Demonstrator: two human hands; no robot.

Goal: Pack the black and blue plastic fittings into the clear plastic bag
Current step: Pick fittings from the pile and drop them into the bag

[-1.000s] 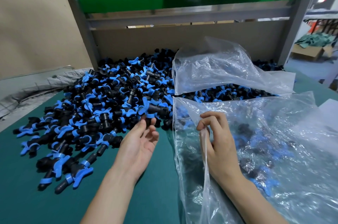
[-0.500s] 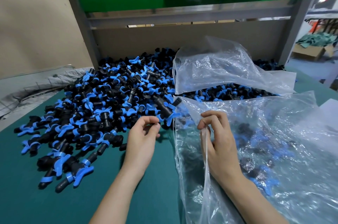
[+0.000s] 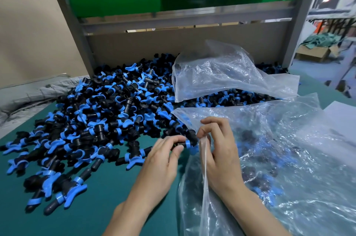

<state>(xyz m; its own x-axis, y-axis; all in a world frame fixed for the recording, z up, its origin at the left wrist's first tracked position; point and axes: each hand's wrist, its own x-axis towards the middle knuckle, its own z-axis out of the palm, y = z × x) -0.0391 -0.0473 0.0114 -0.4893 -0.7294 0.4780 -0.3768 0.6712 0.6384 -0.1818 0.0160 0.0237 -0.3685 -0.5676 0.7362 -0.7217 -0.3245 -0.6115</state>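
A big heap of black and blue plastic fittings (image 3: 107,112) covers the green table from the left edge to the middle. My left hand (image 3: 163,158) grips one fitting (image 3: 187,142) by its black end, right at the mouth of the clear plastic bag (image 3: 279,158). My right hand (image 3: 219,151) pinches the bag's rim beside that fitting and holds the mouth up. Several fittings show dimly through the bag's film.
A second clear bag (image 3: 221,73) lies crumpled on the heap behind. A grey frame (image 3: 185,21) with a green panel closes off the back. A grey padded cloth (image 3: 28,97) lies at the left. Bare green table (image 3: 96,206) shows near me.
My left hand went from lying open at the heap's edge to gripping a fitting, then carried it right to the bag's mouth. My right hand stayed on the bag's rim.
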